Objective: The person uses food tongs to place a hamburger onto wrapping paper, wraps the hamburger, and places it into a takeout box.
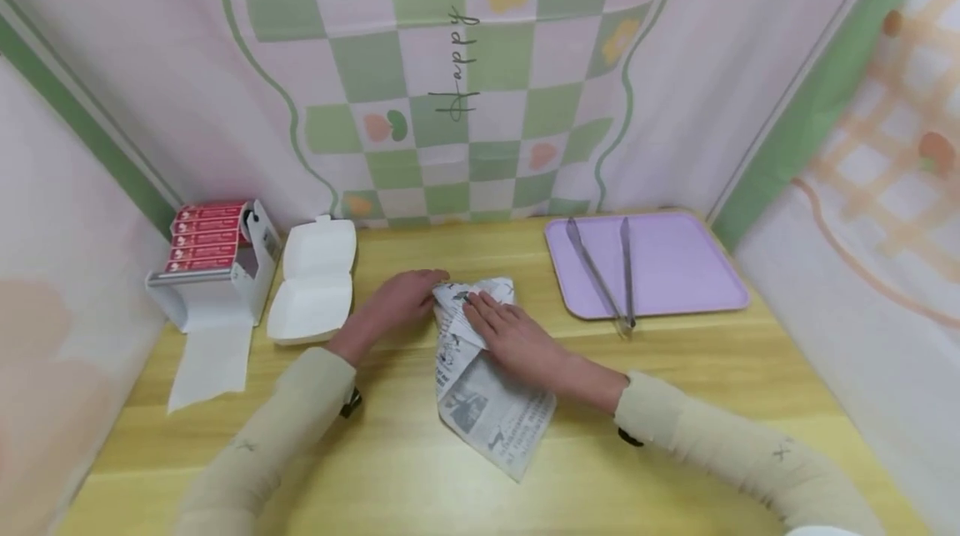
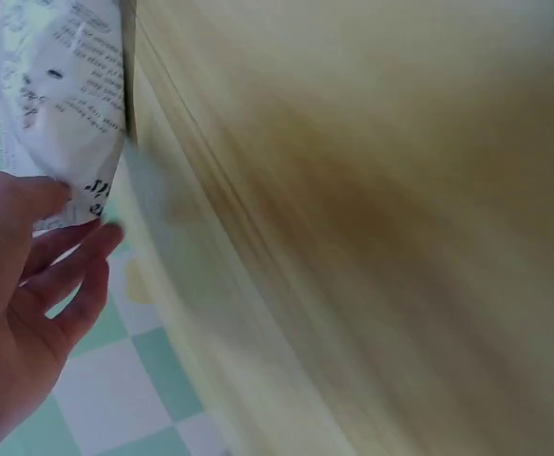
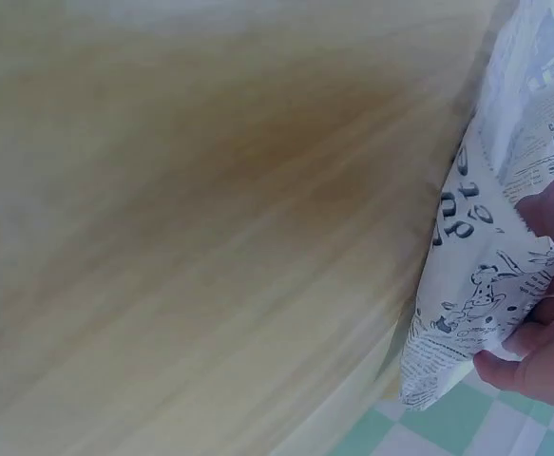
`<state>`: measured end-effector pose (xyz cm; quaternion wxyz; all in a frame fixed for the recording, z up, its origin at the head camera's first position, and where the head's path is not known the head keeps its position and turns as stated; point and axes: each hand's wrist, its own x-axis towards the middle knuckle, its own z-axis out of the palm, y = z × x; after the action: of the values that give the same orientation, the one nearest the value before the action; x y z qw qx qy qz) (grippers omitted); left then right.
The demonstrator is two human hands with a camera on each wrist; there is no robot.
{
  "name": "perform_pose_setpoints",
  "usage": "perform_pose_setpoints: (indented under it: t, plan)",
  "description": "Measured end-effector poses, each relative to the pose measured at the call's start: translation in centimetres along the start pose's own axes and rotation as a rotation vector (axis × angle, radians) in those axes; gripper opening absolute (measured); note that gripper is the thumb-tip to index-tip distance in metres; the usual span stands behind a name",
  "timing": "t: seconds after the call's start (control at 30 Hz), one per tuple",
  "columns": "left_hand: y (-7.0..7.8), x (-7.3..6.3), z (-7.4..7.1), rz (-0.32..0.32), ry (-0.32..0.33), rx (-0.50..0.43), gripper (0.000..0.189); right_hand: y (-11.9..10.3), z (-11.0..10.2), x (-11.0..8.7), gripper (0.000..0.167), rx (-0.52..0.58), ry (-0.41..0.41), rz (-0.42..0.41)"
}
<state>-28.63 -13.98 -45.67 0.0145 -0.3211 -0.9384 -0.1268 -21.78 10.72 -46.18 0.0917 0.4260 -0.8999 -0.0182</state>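
A sheet of newsprint-patterned wrapping paper (image 1: 498, 411) lies folded on the table, its near part spread to a point and its far part bulging under overlapped flaps. My left hand (image 1: 401, 300) is at its far left corner; in the left wrist view the thumb (image 2: 44, 197) lies over the paper's end, pinching it against the fingers. My right hand (image 1: 517, 343) rests on top of the folded flaps with fingers stretched forward. From the right wrist view, the right fingertips (image 3: 500, 369) touch the printed paper (image 3: 486, 294). Whatever is inside the wrap is hidden.
A white clamshell box (image 1: 315, 282) stands open left of the left hand. Beside it is a dispenser (image 1: 217, 269) with red packets and a white sheet (image 1: 210, 365) hanging out. At the right, metal tongs (image 1: 600, 278) lie on a purple tray (image 1: 682, 265). Printed curtains enclose the table.
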Motion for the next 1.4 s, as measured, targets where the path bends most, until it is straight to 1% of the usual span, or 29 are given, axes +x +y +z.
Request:
perform_pose_setpoints:
  t: [0.07,0.1,0.17,0.2,0.27,0.33,0.4,0.43,0.47,0.53,0.63,0.7,0.8,1.0,1.07,1.13,1.23,1.3,1.4]
  plan:
    - [0.1,0.6,0.2,0.005,-0.028,0.032,0.029,0.0,0.0,0.0,0.065,-0.014,0.009,-0.016]
    - [0.2,0.9,0.2,0.002,-0.039,0.065,0.025,-0.1,-0.1,-0.1,0.063,-0.015,0.010,-0.021]
    - [0.4,1.2,0.3,-0.008,-0.048,0.150,0.019,-0.2,-0.1,-0.1,0.061,-0.010,0.009,-0.029]
    - [0.5,1.2,0.4,-0.006,-0.043,0.212,0.016,-0.2,-0.2,-0.2,0.061,-0.011,0.007,-0.029]
    - [0.5,1.0,0.6,0.005,-0.012,0.341,0.009,-0.3,-0.2,-0.3,0.060,-0.028,0.004,-0.027]
    - [0.4,0.6,0.9,0.041,0.044,0.460,0.005,-0.3,-0.2,-0.4,0.059,-0.055,0.003,-0.024]
    - [0.1,0.2,1.3,0.084,0.104,0.542,0.005,-0.2,0.0,-0.6,0.058,-0.088,0.010,-0.025]
    - [0.0,-0.1,1.3,0.103,0.116,0.569,0.006,-0.2,0.0,-0.7,0.057,-0.102,0.016,-0.029]
    - [0.0,-0.4,1.2,0.124,0.115,0.577,0.004,-0.2,0.1,-0.7,0.057,-0.107,0.022,-0.034]
    - [-0.1,-0.7,1.0,0.143,0.083,0.557,0.005,-0.2,0.2,-0.8,0.057,-0.108,0.038,-0.042]
    - [0.1,-0.7,0.6,0.140,0.002,0.501,0.014,-0.2,0.3,-1.0,0.056,-0.101,0.052,-0.046]
    - [0.3,-0.7,0.5,0.131,-0.013,0.477,0.013,-0.3,0.2,-1.2,0.055,-0.104,0.060,-0.043]
    - [0.5,-0.8,0.6,0.112,-0.002,0.472,0.007,-0.5,0.0,-1.4,0.053,-0.133,0.075,-0.052]
    - [0.5,-1.3,0.6,0.052,0.047,0.446,0.018,-1.0,0.2,-1.6,0.050,-0.218,0.144,-0.082]
    - [0.5,-1.4,0.6,0.054,0.063,0.452,0.015,-1.0,0.3,-1.7,0.050,-0.223,0.147,-0.074]
    - [0.7,-1.4,0.6,0.081,0.078,0.473,0.010,-0.9,0.3,-1.7,0.050,-0.214,0.139,-0.066]
    - [1.0,-1.3,0.5,0.163,0.121,0.532,0.017,-0.6,-0.1,-1.4,0.053,-0.148,0.082,-0.063]
    - [1.1,-1.3,0.7,0.215,0.143,0.574,0.018,-0.3,-0.6,-1.1,0.056,-0.046,0.014,-0.072]
    - [1.2,-1.5,1.3,0.269,0.185,0.618,0.007,0.4,-1.6,-0.6,0.053,0.155,-0.085,-0.088]
